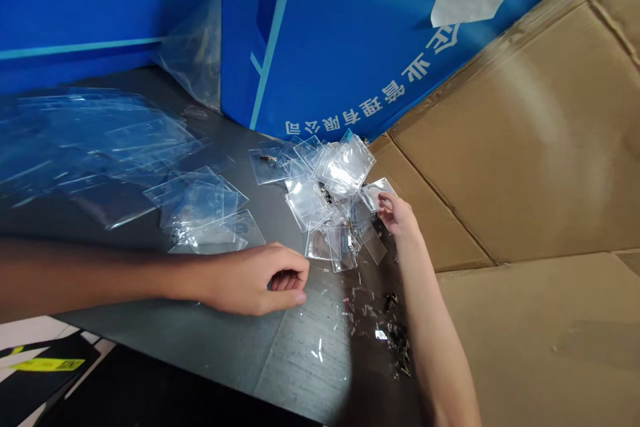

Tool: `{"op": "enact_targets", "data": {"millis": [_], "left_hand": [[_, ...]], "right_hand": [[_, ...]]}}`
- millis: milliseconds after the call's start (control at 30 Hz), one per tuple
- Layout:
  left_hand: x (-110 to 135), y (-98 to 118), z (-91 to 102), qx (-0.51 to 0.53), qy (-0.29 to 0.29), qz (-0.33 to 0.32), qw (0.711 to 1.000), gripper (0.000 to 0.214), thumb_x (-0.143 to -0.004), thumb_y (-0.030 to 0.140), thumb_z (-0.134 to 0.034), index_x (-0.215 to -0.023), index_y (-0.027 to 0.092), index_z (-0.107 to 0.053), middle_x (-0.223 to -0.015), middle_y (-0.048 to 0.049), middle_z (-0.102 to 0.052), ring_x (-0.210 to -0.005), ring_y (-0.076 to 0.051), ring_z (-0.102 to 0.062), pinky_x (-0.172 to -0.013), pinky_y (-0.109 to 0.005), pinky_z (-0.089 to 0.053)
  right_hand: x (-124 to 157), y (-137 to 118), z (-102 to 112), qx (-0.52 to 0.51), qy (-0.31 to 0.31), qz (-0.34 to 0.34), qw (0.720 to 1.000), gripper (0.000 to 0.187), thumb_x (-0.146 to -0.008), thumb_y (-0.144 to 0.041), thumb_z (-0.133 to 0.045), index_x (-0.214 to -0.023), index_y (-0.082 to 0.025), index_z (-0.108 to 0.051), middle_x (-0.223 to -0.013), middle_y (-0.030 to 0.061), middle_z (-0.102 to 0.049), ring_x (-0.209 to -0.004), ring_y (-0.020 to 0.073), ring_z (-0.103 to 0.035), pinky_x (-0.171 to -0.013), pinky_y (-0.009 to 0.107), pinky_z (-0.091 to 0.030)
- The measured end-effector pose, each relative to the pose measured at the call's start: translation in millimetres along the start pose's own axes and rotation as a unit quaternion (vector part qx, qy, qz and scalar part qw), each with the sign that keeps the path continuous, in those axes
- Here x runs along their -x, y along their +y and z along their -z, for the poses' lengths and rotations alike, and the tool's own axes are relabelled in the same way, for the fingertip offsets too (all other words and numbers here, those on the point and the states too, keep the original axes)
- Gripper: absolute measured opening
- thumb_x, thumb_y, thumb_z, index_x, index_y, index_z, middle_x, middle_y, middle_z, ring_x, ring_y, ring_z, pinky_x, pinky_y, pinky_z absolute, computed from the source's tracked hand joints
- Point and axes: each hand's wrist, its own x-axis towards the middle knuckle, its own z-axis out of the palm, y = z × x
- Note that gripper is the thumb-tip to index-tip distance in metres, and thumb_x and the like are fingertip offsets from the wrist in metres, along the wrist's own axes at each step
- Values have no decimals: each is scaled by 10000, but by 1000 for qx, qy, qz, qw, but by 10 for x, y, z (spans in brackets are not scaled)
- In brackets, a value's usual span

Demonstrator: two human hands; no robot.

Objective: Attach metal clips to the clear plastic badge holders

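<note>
Blue printed panels (340, 27) back the grey worktop (215, 340), with brown cardboard (525, 160) at three o'clock. Right hand (399, 217): thumb and fingers clamp a clear sleeve (371, 196) at the edge of a loose sleeve pile (345, 163), which lies at one o'clock from the left hand (255, 280). That hand's fingers curl loosely; whether their tips meet the thumb, I cannot tell. More sleeves (200, 203) spread at ten o'clock from it, small metal pieces (400, 343) at four.
</note>
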Motion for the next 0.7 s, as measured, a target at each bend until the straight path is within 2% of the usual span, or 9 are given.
{"op": "enact_targets", "data": {"millis": [133, 267, 367, 467, 533, 633, 700], "left_hand": [[0, -8, -12, -13, -6, 3, 1000, 248, -983, 337, -618, -782, 226, -525, -775, 2, -576, -715, -164, -550, -716, -321, -459], [4, -45, -24, -41, -6, -1, 999, 255, -1009, 321, -606, -790, 227, -519, -804, -10, -607, -743, -170, -588, -726, -315, -464], [5, -85, 25, -118, 13, -30, 993, 240, -1061, 307, -540, -836, 224, -559, -876, -45, -668, -791, -195, -629, -737, -331, -454], [16, -119, 180, -267, 33, -45, 962, 239, -1089, 308, -485, -988, 208, -677, -1041, -115, -716, -885, -250, -644, -783, -377, -450], [45, -150, 330, -356, 39, -14, 934, 274, -1084, 375, -529, -1121, 200, -736, -1177, -158, -713, -950, -289, -634, -822, -401, -459], [134, -228, 552, -431, 53, 60, 899, 414, -979, 521, -729, -1254, 214, -773, -1325, -190, -683, -1040, -342, -603, -868, -417, -461], [209, -287, 660, -459, 53, 101, 881, 515, -857, 465, -865, -1296, 209, -781, -1340, -195, -678, -1065, -350, -579, -907, -421, -450]], "right_hand": [[45, 167, 72, 82, 41, -29, 995, 290, -1095, -361, -776, -1299, -159, -733, -1222, 80, -769, -977, 207, -774, -826, 375, -692], [134, 240, 174, 154, 60, -5, 986, 214, -1075, -348, -803, -1122, -146, -749, -996, 24, -778, -796, 156, -750, -735, 315, -666], [251, 271, 355, 222, 69, 31, 972, 238, -999, -382, -852, -1000, -156, -776, -825, 26, -787, -730, 182, -755, -751, 320, -649], [423, 347, 658, 316, 77, 58, 944, 204, -881, -367, -892, -921, -181, -818, -802, 82, -817, -837, 263, -803, -872, 367, -635], [533, 434, 887, 379, 82, 62, 920, 151, -831, -310, -895, -901, -193, -829, -871, 118, -839, -960, 314, -819, -976, 416, -613], [621, 591, 1175, 451, 80, 54, 887, 168, -839, -242, -881, -993, -185, -844, -1055, 168, -852, -1144, 354, -802, -1105, 472, -568], [618, 688, 1302, 485, 64, 41, 871, 223, -887, -237, -883, -1095, -174, -835, -1155, 162, -840, -1198, 336, -785, -1147, 497, -559]]}}
